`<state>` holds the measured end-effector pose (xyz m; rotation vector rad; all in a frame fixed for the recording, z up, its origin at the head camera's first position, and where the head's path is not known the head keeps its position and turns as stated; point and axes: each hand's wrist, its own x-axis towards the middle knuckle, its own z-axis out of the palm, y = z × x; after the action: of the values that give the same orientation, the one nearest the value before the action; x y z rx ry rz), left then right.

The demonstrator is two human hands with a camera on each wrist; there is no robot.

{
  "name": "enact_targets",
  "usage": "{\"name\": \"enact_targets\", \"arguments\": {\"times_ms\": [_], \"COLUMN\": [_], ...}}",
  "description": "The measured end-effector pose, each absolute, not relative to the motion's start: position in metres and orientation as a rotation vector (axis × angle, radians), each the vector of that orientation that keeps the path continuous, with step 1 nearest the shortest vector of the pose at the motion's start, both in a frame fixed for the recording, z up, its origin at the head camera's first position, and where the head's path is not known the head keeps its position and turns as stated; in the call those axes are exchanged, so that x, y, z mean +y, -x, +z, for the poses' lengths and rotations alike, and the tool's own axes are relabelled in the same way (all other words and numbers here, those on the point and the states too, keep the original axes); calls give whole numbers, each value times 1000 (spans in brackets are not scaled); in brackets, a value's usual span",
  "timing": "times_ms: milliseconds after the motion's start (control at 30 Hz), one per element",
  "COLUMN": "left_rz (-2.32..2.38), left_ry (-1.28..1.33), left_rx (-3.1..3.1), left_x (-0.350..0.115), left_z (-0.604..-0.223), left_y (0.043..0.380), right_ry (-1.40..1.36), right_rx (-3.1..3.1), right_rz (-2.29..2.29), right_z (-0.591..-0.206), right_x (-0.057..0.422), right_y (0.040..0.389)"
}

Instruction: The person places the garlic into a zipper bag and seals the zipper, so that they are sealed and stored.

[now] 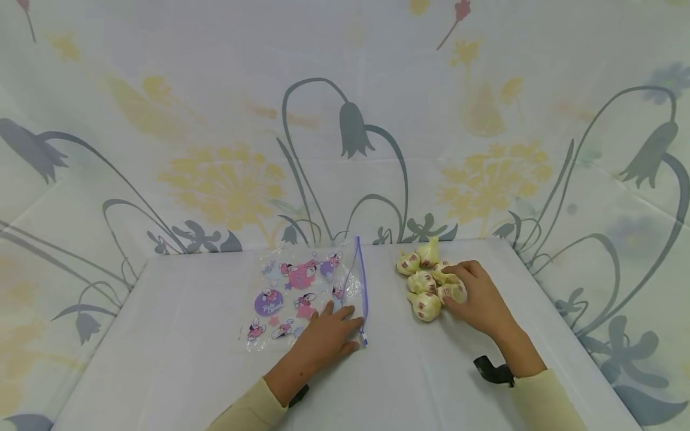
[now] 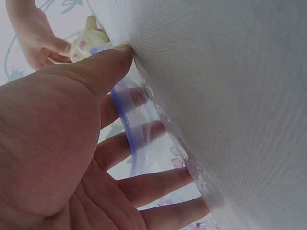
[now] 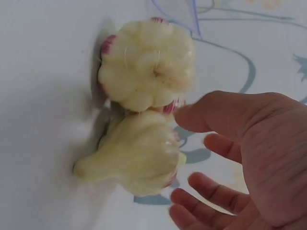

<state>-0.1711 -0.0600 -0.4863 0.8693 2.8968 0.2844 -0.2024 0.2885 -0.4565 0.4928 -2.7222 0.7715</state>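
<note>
A clear zip bag with pink and purple cartoon prints lies flat on the table, its purple zip strip on the right side. My left hand rests on the bag's near right part with its fingers spread. In the left wrist view, the blue-looking strip arches up by the fingers. To the right is a cluster of several garlic bulbs, whitish with reddish marks. My right hand reaches over the cluster's right side. Its thumb is right at two bulbs in the right wrist view, with nothing between thumb and fingers.
White cloth covers the table. A floral-printed curtain rises behind it and along both sides. A black strap piece hangs at the right wrist. Bare tabletop lies between the bag and the garlic.
</note>
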Motion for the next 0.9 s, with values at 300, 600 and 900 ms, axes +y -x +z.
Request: {"name": "enact_targets", "arguments": {"times_ms": [300,600,900], "left_rz": [265,295,294], "left_ry": [-869,-877,-886], "left_rx": [2909,2910,2912], "left_x": [-59,-59,-59], "left_z": [-486,-482,-483], "left_y": [171,169,169], "right_ry": [-371,-401,-397], "right_rx": [-2907,-2908,-2909], "right_rz": [759,802,833], "right_z": [-463,-474,-476], "right_x": [299,302,303], "right_y": [205,210,210]}}
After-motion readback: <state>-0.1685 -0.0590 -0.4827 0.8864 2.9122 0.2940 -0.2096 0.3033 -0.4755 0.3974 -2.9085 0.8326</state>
